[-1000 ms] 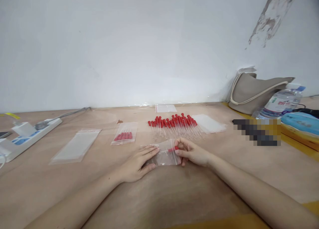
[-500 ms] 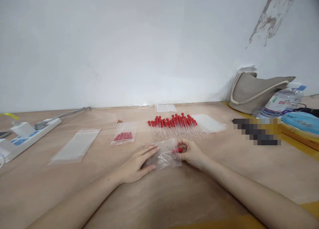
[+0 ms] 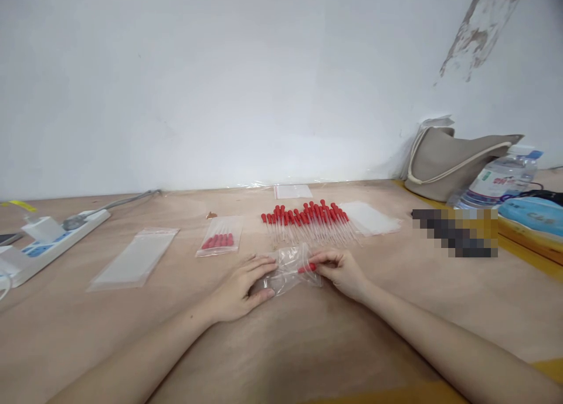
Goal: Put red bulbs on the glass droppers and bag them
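Observation:
A clear zip bag (image 3: 285,279) lies crumpled on the table in front of me. My left hand (image 3: 246,287) rests flat over its left side, thumb and fingers apart. At the bag's right-hand mouth, my right hand (image 3: 336,270) pinches the end of a dropper (image 3: 307,268). Its red bulb is inside the mouth, and the stem points left into the bag, hard to see through the plastic. Just beyond my hands, many red-bulbed droppers (image 3: 303,217) lie side by side, tips toward me. Left of them is a filled bag (image 3: 219,237) holding several droppers.
Flat empty bags (image 3: 136,260) lie at left, and more bags (image 3: 369,218) sit right of the droppers. A power strip (image 3: 79,231) with plugs is far left. On the right stand a grey bag (image 3: 457,163), a water bottle (image 3: 499,181) and a blue pouch (image 3: 532,216).
My right hand has pushed the dropper leftward, its red bulb now further inside the bag. The bag's mouth has crumpled a little. My left hand has stayed almost still.

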### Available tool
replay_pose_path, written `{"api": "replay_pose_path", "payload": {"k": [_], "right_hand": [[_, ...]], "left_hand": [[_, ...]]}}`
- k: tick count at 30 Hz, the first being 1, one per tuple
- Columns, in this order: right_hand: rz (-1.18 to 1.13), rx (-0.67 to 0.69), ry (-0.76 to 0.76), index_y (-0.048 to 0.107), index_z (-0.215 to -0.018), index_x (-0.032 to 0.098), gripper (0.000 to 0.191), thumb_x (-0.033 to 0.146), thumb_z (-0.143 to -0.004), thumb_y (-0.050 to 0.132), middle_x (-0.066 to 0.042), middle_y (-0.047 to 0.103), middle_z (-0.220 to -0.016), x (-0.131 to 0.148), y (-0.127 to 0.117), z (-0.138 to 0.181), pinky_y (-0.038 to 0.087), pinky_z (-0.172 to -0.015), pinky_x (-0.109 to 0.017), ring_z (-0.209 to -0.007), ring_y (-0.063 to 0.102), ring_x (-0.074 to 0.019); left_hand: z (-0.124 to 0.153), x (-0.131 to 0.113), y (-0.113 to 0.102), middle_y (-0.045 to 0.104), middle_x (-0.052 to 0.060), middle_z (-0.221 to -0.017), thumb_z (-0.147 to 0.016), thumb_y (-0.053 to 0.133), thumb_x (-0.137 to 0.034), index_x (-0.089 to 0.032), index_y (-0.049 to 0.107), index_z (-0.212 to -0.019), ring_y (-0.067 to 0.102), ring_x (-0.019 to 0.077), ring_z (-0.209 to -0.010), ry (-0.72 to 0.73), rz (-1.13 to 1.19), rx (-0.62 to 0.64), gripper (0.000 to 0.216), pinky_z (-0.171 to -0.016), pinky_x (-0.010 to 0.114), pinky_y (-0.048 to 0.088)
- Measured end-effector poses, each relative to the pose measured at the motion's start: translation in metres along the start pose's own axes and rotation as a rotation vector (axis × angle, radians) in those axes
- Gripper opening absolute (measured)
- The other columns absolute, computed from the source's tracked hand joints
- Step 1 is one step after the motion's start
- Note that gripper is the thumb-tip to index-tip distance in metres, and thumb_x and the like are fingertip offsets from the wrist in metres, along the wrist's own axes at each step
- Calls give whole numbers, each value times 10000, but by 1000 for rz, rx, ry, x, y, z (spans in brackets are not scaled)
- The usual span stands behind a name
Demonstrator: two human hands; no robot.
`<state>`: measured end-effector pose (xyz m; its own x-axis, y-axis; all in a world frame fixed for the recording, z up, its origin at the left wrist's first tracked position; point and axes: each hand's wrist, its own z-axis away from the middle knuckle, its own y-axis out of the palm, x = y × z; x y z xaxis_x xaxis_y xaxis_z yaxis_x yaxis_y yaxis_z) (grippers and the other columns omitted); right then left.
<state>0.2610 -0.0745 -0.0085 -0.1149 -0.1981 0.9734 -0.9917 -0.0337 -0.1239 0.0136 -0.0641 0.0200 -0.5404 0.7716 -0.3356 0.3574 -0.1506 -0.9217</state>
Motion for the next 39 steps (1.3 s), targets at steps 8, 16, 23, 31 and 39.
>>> {"api": "replay_pose_path", "payload": {"k": [8,16,23,31,39], "right_hand": [[293,-26,-43,643,-756,150,198,274,-708,495,-59,596,-798,2,-8,-2,435,-650,-281,-706,543,-151],[382,-43,-36,609,-618,156,273,429,-615,627,-5,521,-597,14,-8,1,348,-499,-227,-537,441,-104],[114,-49,192,457,-659,174,249,415,-683,515,25,515,-512,0,-6,-3,312,-439,-212,-439,436,-92],[831,-196,-85,525,-767,191,128,297,-696,518,7,568,-632,18,-35,-34,336,-507,-225,-548,492,-118],[1424,-170,-249,596,-1028,214,321,338,-829,377,-112,440,-1219,29,-28,-130,286,-840,-409,-1087,376,-271]], "left_hand": [[0,1,0,417,59,-1297,-839,431,-398,-244,389,-1253,359,204,-1206,11,9,-9,444,-1021,425,266],[2,1,1,404,62,-1306,-844,431,-360,-238,423,-1221,360,207,-1205,-20,54,-32,396,-997,404,304],[3,3,1,549,54,-1131,-803,494,-266,-201,563,-920,472,190,-1098,-59,162,-124,150,-901,330,404],[4,6,1,469,49,-1248,-833,425,-209,-232,526,-1117,362,206,-1204,-35,104,-85,303,-981,389,338],[7,4,3,380,65,-1324,-840,432,-348,-238,447,-1220,337,219,-1221,-54,34,-49,396,-1002,409,311]]}}
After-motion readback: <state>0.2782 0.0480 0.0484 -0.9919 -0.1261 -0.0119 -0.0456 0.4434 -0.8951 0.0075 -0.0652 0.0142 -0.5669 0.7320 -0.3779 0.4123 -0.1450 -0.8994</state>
